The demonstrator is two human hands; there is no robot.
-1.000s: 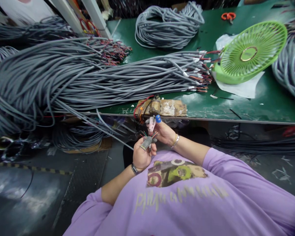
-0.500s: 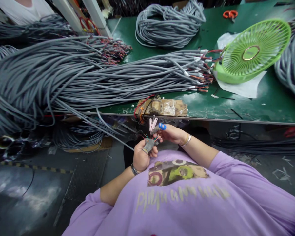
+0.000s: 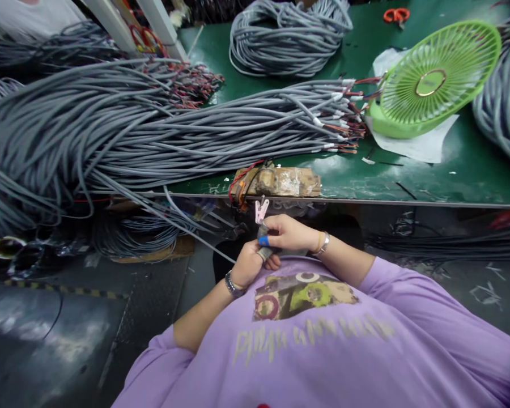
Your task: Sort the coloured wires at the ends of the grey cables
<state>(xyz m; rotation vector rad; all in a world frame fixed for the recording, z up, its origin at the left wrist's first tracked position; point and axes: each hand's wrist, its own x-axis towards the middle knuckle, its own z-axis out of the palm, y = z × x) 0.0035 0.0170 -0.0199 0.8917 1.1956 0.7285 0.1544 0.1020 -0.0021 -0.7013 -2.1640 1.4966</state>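
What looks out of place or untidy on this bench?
The fan lies tipped on white paper, not upright. Grey cables spill over the bench edge at the left.

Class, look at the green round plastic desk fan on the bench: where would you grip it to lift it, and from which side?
Probably grip the green round plastic desk fan by its solid base at lower left, coming from the near bench edge: the tilted grille looks thin and slatted, and grey cables crowd its left.

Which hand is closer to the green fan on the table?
The right hand. It is below the table edge, down and left of the green fan. The left hand is lower and further left, pressed against the right around a gray cable end.
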